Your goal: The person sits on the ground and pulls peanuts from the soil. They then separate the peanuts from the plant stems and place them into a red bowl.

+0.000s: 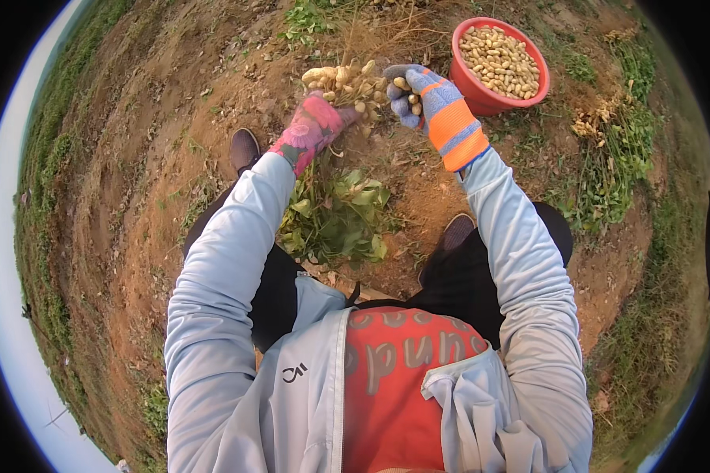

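Note:
My left hand [315, 125], in a pink floral glove, grips a peanut plant just below its cluster of pods [343, 80]. The plant's green leaves [340, 219] hang down between my knees, under that hand. My right hand [429, 100] wears a blue and orange knit glove. Several loose peanuts [413, 97] are cupped in its curled fingers, right beside the pod cluster. Past the right hand stands a red plastic bucket [470, 94], with a heap of picked peanuts [500, 62] inside it.
Pulled peanut plants [612, 148] lie on the soil at the right. Dry roots and stems [390, 29] spread beyond my hands. My shoes [244, 151] rest on bare reddish soil [136, 195]. Green growth [50, 165] borders the field on the left.

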The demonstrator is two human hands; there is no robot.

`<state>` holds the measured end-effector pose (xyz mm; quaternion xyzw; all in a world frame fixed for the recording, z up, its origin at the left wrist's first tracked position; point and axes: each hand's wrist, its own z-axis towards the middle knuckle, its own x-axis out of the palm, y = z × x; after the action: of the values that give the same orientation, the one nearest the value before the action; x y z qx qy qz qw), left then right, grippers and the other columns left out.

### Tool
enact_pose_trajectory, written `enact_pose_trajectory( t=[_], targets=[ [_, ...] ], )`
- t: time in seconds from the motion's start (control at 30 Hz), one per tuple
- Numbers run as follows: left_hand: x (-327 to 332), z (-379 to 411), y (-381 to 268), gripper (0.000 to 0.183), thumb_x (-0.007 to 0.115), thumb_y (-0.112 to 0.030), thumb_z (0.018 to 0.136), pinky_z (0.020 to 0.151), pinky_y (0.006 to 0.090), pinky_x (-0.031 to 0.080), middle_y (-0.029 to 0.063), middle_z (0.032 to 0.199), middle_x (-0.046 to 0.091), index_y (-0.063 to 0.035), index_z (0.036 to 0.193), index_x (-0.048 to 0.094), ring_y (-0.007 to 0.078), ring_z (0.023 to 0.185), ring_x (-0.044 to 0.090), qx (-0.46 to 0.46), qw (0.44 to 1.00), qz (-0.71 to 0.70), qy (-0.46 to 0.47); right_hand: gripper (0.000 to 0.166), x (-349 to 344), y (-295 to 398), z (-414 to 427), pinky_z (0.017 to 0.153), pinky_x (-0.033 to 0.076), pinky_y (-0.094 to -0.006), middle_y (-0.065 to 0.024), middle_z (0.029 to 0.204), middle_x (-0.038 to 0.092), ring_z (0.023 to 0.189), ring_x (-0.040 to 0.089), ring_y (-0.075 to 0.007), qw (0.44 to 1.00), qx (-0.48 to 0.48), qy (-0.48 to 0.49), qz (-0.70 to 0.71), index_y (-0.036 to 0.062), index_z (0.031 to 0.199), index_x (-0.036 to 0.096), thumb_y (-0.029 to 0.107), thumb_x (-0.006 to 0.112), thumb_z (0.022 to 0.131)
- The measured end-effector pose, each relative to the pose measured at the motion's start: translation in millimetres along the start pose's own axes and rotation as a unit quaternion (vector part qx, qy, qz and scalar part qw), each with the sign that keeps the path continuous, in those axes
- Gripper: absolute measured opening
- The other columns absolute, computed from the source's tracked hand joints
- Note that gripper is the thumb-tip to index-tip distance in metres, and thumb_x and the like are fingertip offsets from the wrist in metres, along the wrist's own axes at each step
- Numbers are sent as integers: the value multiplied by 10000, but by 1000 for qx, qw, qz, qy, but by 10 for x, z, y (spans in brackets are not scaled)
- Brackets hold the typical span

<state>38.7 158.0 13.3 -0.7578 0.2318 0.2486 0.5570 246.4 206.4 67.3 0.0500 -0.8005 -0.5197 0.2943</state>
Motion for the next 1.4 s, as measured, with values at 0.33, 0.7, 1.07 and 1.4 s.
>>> enact_pose_trajectory(
  t=[0.33,0.7,1.07,1.4],
  targets=[
    [210,-66,0,640,695,-468,638,739,379,460,207,905,593,46,966,502,343,861,570,37,987,153,-15,315,67,-1,33,674,445,-307,-87,795,622,721,576,-186,855,-133,-85,-494,33,887,592,334,582,796],
    [21,128,-108,536,626,-363,697,723,360,465,201,886,600,59,1001,494,330,830,581,24,963,253,92,185,293,-81,-352,468,359,-210,19,588,482,509,421,-46,945,-145,-29,-290,56,808,534,234,523,857],
    [-102,126,13,444,610,-310,711,693,372,465,205,830,599,45,960,517,330,782,585,11,973,226,54,171,401,13,-587,529,423,-262,-52,656,568,576,540,-125,955,-157,18,-251,37,829,536,206,546,809],
    [180,213,105,635,644,-488,700,662,359,455,163,786,583,69,972,508,281,736,567,43,998,-13,51,229,-311,20,-78,379,343,-199,-67,778,584,541,498,-79,974,-28,-64,-215,76,1048,521,224,503,874]
  ],
)
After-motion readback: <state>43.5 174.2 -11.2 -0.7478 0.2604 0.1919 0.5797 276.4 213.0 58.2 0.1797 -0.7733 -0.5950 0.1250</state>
